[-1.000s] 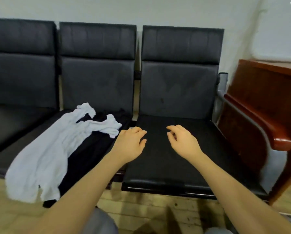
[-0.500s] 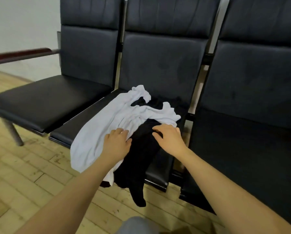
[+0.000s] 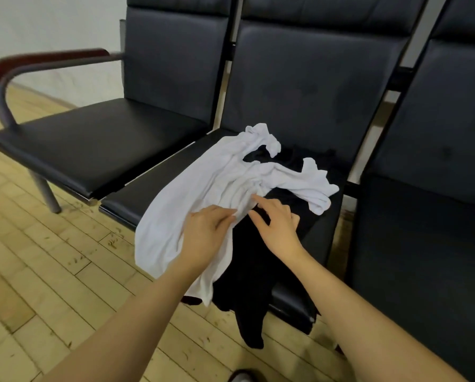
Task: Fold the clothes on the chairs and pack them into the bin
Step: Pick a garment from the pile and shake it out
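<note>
Crumpled white cotton garment (image 3: 203, 194) lies over a black fabric garment (image 3: 247, 274) on the seat of the middle black padded chair (image 3: 308, 86), both draping off that seat's front edge toward the pale wood plank floor (image 3: 51, 271). Left hand (image 3: 203, 232) rests on the white garment near the seat's front, fingers bunching its edge, grip unclear. Right hand (image 3: 279, 224) just beside it, fingers spread and lightly bent, touching where white meets black, holding nothing.

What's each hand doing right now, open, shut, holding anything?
Left hand: fingers pinch a fold of the white garment.
Right hand: open, fingers spread, reaching over the black garment, gripping nothing.
</note>
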`<state>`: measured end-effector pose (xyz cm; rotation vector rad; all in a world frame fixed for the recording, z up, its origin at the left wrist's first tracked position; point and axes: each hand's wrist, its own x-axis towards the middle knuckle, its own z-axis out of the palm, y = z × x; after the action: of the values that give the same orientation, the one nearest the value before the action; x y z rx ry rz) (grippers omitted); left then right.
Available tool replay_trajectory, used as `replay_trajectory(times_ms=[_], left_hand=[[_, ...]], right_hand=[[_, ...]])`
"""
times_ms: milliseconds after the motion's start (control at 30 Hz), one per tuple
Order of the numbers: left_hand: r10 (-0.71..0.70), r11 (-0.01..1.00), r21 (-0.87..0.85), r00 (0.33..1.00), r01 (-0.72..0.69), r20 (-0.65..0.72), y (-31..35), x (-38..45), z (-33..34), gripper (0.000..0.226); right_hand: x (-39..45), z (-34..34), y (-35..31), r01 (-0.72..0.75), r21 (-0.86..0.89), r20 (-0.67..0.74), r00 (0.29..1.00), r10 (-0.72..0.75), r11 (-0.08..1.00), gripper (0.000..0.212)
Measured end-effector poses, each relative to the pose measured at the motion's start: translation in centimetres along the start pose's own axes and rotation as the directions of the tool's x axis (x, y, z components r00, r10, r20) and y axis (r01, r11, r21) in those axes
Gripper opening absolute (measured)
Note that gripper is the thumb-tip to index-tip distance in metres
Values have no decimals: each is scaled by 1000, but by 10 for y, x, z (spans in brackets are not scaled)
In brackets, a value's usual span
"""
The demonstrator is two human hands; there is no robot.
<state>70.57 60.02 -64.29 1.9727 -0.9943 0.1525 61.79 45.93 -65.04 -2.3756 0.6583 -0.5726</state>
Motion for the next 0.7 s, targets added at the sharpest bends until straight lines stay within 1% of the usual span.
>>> replay_trajectory(times_ms=[67,100,167,267,367,500,567,633,700], left_hand=[[-25,987,-160,999,32,46,11,-3,-4,16],[-49,976,-211,998,59,51,13,-3,-5,15],[-81,965,-247,997,83,15,14,-5,-8,14],[-92,970,-231,995,81,-36,12,-7,-12,16],[-76,977,-205,996,64,-50,15,-9,-15,18],[-79,981,-187,990,55,-119,25,-5,-24,14],[-113,963,-259,985,77,-128,35,3,-30,11],[-168,926,-358,980,120,-108,51,13,-37,11],[-161,910,-400,981,105,-109,71,25,-44,12]], right_hand=[[7,-4,-5,-20,84,37,999,17,996,38],[9,-6,-6,-28,121,63,998,21,992,36],[9,-10,-5,-10,154,119,993,-8,988,30],[4,-12,1,47,112,165,984,-66,993,17],[0,-15,-2,87,124,125,987,-103,988,8],[1,-27,-16,115,214,73,988,-133,970,13],[4,-42,-26,161,209,-1,986,-164,965,17],[5,-62,-38,190,230,-60,982,-181,955,15],[3,-79,-49,211,250,-134,974,-182,945,13]])
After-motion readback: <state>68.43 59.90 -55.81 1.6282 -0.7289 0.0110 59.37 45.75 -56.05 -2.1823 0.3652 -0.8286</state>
